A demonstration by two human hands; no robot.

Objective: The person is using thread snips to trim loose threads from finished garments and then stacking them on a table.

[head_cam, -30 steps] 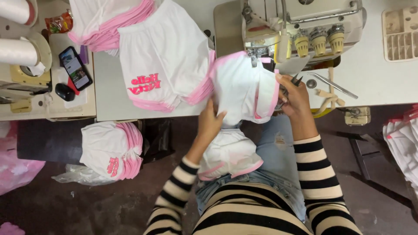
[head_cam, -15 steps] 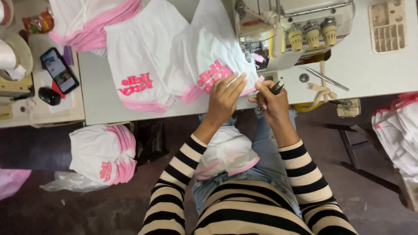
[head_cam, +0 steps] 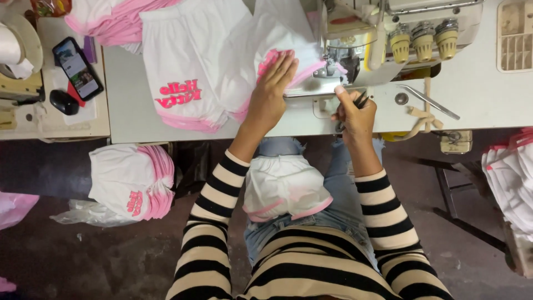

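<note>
My left hand (head_cam: 273, 88) lies flat, fingers spread, on a white garment with pink trim (head_cam: 261, 53) on the sewing table, just left of the sewing machine (head_cam: 383, 33). My right hand (head_cam: 352, 111) is closed around small dark snips near the machine's needle area at the table's front edge. More white and pink garments (head_cam: 183, 78) are spread on the table to the left. A folded white garment (head_cam: 283, 186) rests on my lap.
A phone (head_cam: 78, 68) and a small black object (head_cam: 64, 101) sit on a side table at left. A stack of white and pink garments (head_cam: 133, 180) stands below it. White cloth (head_cam: 513, 178) is piled at right. Thread cones (head_cam: 425, 39) sit on the machine.
The garment went from held up in front of me to lying on the table. My left hand now presses it flat beside the machine; my right hand stays by the needle.
</note>
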